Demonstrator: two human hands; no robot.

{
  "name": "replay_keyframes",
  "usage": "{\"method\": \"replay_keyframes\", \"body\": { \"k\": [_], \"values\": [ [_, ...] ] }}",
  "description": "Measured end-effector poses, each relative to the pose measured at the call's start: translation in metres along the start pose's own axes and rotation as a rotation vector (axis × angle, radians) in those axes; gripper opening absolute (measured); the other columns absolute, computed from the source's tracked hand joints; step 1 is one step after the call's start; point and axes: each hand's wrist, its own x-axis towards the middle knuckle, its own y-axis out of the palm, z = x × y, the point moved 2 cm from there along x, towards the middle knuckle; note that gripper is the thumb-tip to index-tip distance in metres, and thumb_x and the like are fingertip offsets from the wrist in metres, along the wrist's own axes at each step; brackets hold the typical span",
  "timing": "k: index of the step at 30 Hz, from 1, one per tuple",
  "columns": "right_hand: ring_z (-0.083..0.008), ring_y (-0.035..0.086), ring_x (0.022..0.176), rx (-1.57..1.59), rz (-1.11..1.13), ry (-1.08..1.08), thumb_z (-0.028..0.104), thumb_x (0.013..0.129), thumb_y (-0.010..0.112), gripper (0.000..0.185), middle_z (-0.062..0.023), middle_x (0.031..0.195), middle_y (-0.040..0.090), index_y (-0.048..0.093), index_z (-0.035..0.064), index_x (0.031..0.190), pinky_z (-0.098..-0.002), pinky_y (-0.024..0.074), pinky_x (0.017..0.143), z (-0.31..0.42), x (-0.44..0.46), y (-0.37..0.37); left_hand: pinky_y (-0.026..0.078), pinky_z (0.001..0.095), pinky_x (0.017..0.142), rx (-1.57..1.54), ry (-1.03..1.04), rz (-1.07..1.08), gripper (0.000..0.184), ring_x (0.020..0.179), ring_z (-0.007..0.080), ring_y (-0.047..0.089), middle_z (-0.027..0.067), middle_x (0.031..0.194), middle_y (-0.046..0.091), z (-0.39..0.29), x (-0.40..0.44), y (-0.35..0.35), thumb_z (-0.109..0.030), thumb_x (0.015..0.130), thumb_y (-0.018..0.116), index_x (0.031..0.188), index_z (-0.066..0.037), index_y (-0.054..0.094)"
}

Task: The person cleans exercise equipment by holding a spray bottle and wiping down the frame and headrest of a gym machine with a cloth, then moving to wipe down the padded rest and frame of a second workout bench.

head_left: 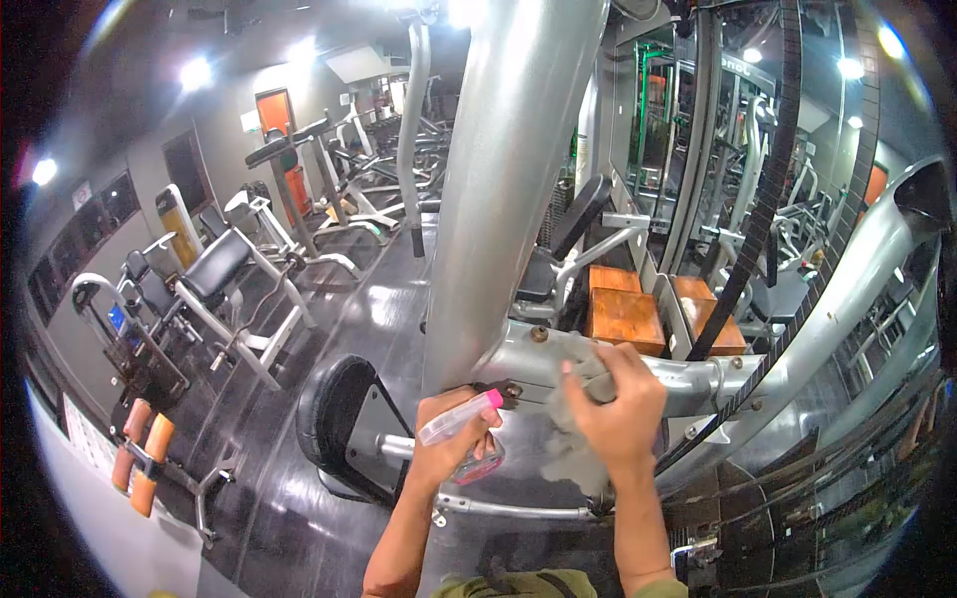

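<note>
My left hand is wrapped round a clear spray bottle with a pink nozzle tip, just in front of the foot of a thick silver post. My right hand grips a grey cloth, its fingers bent over the upper part. The cloth lies against the silver cross tube of the machine and hangs down below it, slightly blurred. Bolts show on the tube near both hands.
A black padded seat stands left of my left hand. Orange-brown wooden boxes sit behind the tube, beside a mirror. A black strap slants down on the right. Weight benches and other machines stand further left.
</note>
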Motion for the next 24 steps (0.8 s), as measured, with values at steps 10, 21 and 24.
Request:
{"method": "replay_keyframes", "body": {
  "k": [10,21,24],
  "values": [
    [-0.0316,0.065,0.073,0.094,0.053,-0.159,0.013,0.071,0.078,0.026,-0.0133,0.082,0.064,0.070,0.0037,0.093,-0.0379,0.0504,0.064,0.026,0.004,0.016,0.047,0.0255,0.050,-0.102,-0.005,0.014,0.023,0.048,0.0119,0.056,0.0092,0.070,0.064,0.002,0.001,-0.002,-0.015,0.089,0.064,0.079,0.005,0.064],
    [-0.0310,0.066,0.078,0.107,0.132,-0.070,0.019,0.071,0.077,0.030,-0.0090,0.089,0.065,0.070,0.0092,0.099,-0.0375,0.0530,0.070,0.019,0.009,0.011,0.043,0.0261,0.043,-0.050,0.093,-0.158,0.035,0.048,0.0171,0.059,0.0105,0.069,0.060,-0.024,-0.007,-0.018,-0.028,0.090,0.064,0.079,0.005,0.060],
    [-0.0302,0.066,0.077,0.154,0.241,-0.160,0.017,0.068,0.080,0.036,-0.0097,0.087,0.065,0.069,0.0098,0.102,-0.0378,0.0533,0.068,0.020,-0.007,0.015,0.043,0.0260,0.042,0.005,0.116,-0.224,0.035,0.047,0.0174,0.059,0.0084,0.068,0.058,-0.038,-0.009,-0.021,-0.028,0.091,0.064,0.078,0.004,0.060]
  ]
}}
